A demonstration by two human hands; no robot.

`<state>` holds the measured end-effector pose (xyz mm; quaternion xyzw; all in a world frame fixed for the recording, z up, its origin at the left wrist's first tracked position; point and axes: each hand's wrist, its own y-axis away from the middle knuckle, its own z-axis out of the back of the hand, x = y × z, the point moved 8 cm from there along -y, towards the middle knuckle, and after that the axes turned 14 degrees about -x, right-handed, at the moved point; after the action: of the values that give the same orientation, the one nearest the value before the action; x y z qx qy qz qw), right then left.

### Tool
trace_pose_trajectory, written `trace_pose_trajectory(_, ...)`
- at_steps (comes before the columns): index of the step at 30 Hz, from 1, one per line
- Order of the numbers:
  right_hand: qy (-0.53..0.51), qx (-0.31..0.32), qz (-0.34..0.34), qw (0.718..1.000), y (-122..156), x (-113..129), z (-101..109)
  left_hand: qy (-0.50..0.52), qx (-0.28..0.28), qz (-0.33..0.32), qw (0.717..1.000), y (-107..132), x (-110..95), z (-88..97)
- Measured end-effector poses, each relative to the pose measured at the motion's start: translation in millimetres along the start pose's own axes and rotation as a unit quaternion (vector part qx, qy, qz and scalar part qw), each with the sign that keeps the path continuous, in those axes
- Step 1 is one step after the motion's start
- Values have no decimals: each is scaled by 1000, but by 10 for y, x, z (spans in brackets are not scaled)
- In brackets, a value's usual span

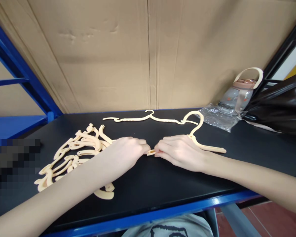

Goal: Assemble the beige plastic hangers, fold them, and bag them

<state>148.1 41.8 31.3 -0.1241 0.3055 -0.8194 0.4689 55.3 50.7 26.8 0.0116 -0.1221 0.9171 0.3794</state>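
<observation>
Left hand (128,152): resting on the black tabletop (148,184), fingertips pinched together on the short stub (151,152) that shows in the gap between the two hands. Whatever else it grips is hidden under the palm.

Its forearm lies across a heap of loose hanger pieces (71,154), cream plastic, tangled, hooks and arms mixed. The count is unclear, but there are many.

Behind the hands, near the cardboard wall (113,56): one finished hanger (150,118), flat, whole, both arms and hook in place.

Right hand (180,153): fingers closed on the same stub from the other side, knuckles up. This hand covers the middle of the half-built hanger (199,138), whose hook rises behind the hand and whose right arm runs out along the table. No left arm can be seen on it.

Far right, well apart from the hands: a water bottle (239,95) on a crumpled clear plastic bag (217,117), then a black bag (278,108).

Judgement: early in the work. One hanger looks complete and a second is mid-join at the stub. The heap on the left is the bulk of what is left.
</observation>
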Motion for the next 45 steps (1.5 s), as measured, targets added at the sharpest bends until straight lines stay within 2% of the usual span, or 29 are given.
trace_pose_trajectory(5, -34, 1, -71, 997, -12, -130, 8, 46, -11, 21, 999, -2, 57, -25)
trace_pose_trajectory(11, -56, -9, -116, 992, 1, -210, 28, 42, -26, 33, 998, 12, 77, -33)
trace_pose_trajectory(20, -99, -19, -155, 983, 7, -286, 41, 118, -59, 62, 989, 23, 136, -43)
trace_pose_trajectory(25, -109, -18, -172, 979, 14, -292, 42, 198, -118, 101, 968, -13, 200, 86)
trace_pose_trajectory(33, -143, -32, -200, 969, 38, -384, 31, 306, -154, 229, 911, 9, 590, 133)
trace_pose_trajectory(34, -144, -36, -201, 968, 42, -405, 33, 299, -163, 237, 910, 17, 643, 153)
trace_pose_trajectory(36, -142, -42, -199, 969, 50, -442, 36, 232, -175, 245, 925, 36, 745, 219)
trace_pose_trajectory(39, -146, -38, -197, 969, 60, -472, 21, 43, -155, 254, 954, 74, 881, 352)
trace_pose_trajectory(42, -155, -19, -200, 967, 68, -471, -14, -91, -110, 269, 953, 126, 971, 472)
trace_pose_trajectory(45, -156, -3, -193, 969, 68, -449, -36, -150, -85, 266, 948, 162, 970, 587)
